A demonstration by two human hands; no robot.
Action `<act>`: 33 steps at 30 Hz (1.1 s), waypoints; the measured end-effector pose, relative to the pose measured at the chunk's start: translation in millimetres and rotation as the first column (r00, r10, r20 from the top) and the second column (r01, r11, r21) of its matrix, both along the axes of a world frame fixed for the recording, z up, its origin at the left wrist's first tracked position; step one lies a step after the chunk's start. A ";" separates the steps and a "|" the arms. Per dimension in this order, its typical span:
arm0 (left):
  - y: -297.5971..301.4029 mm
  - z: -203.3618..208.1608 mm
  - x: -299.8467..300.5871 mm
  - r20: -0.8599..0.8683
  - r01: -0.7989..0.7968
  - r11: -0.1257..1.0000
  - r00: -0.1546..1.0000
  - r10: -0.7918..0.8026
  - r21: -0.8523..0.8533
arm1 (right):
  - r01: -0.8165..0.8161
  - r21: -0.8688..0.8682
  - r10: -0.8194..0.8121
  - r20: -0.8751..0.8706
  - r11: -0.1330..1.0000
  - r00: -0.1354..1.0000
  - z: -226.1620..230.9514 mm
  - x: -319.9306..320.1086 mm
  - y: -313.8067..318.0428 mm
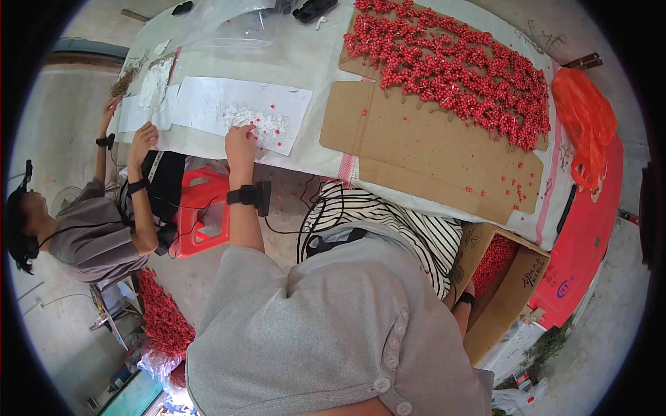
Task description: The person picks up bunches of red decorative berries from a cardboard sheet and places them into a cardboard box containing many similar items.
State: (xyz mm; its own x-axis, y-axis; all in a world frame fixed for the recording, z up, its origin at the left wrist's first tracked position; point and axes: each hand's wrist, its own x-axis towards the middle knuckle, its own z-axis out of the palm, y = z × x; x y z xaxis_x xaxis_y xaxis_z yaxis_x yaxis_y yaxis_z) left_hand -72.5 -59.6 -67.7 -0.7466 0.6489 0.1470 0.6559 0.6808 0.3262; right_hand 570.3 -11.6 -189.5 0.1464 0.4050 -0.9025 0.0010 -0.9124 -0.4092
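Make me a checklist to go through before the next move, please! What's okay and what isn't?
1. Left hand at the white pile on the paper: ok.
2. Something pinched in the left fingertips: cannot tell, too small to see.
3. White pile free of red berries: not ok, several red berries lie in and around it.
4. Box open, with berries inside: ok.
5. What the right hand holds: cannot tell, it's mostly hidden at the box.
6. Other person's nearer hand apart from the left hand: ok.
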 end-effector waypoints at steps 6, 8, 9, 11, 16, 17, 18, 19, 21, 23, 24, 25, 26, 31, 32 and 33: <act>2.7 -2.4 -3.5 -0.002 0.001 1.000 1.000 -0.001 -0.015 | -0.027 0.012 0.027 -0.007 1.000 1.000 18.2 -15.2 2.6; 0.7 -1.1 -3.3 -0.012 -0.003 1.000 1.000 0.002 -0.017 | -0.040 0.024 0.040 -0.006 0.999 0.999 26.7 -22.4 4.2; 0.2 -0.6 -2.2 -0.019 -0.005 1.000 1.000 0.004 -0.017 | -0.058 0.027 0.058 0.008 0.998 0.998 30.7 -24.7 4.2; 0.3 2.3 2.3 -0.007 -0.003 1.000 1.000 0.003 -0.011 | -0.127 0.030 0.125 0.065 0.991 0.990 30.2 -23.2 5.0; -4.1 4.9 4.6 -0.001 0.006 1.000 1.000 -0.006 -0.006 | 0.044 0.070 -0.037 -0.097 0.997 0.995 -22.9 19.0 -9.0; -4.8 4.9 6.1 -0.005 0.013 1.000 1.000 -0.013 0.001 | 0.044 0.066 -0.038 -0.087 0.997 0.995 -24.4 20.2 -9.0; -5.4 4.7 7.3 -0.008 0.021 1.000 1.000 -0.021 0.008 | 0.044 0.066 -0.038 -0.087 0.997 0.996 -23.1 19.1 -8.8; -5.6 4.8 8.1 -0.007 0.022 1.000 1.000 -0.022 0.007 | 0.039 0.052 -0.034 -0.093 0.998 0.995 -22.0 18.0 -8.5; -6.3 4.9 9.6 0.001 0.016 1.000 1.000 -0.016 -0.003 | 0.033 0.037 -0.029 -0.099 0.999 0.995 -11.0 10.0 -5.6; -7.0 4.8 9.6 0.000 0.011 1.000 1.000 -0.011 -0.003 | 0.006 0.050 -0.002 -0.088 0.999 0.996 8.2 -5.0 -1.1; -6.6 4.2 9.4 0.001 0.009 1.000 1.000 -0.009 -0.001 | -0.002 0.056 0.006 -0.084 0.998 0.996 12.5 -8.0 -0.2; -7.0 2.3 8.5 0.001 0.009 1.000 1.000 -0.009 0.000 | 0.021 0.035 -0.018 -0.078 0.999 0.997 12.6 -8.0 -0.1; -8.0 -0.4 6.9 -0.034 0.034 0.999 0.999 -0.034 -0.013 | 0.032 0.025 -0.030 -0.076 0.999 0.997 8.3 -5.0 -1.3; -5.1 1.3 8.7 -0.031 0.002 0.999 1.000 -0.003 -0.039 | 0.067 0.041 -0.061 -0.128 0.997 0.990 -20.5 17.5 -6.6; -6.9 2.5 6.7 -0.045 -0.003 1.000 0.999 0.004 0.008 | 0.072 0.017 -0.070 -0.112 0.997 0.991 -23.5 19.8 -6.6; -7.5 2.2 4.3 -0.057 -0.006 0.998 0.998 0.009 0.055 | 0.073 0.018 -0.071 -0.114 0.997 0.991 -20.3 15.3 -5.3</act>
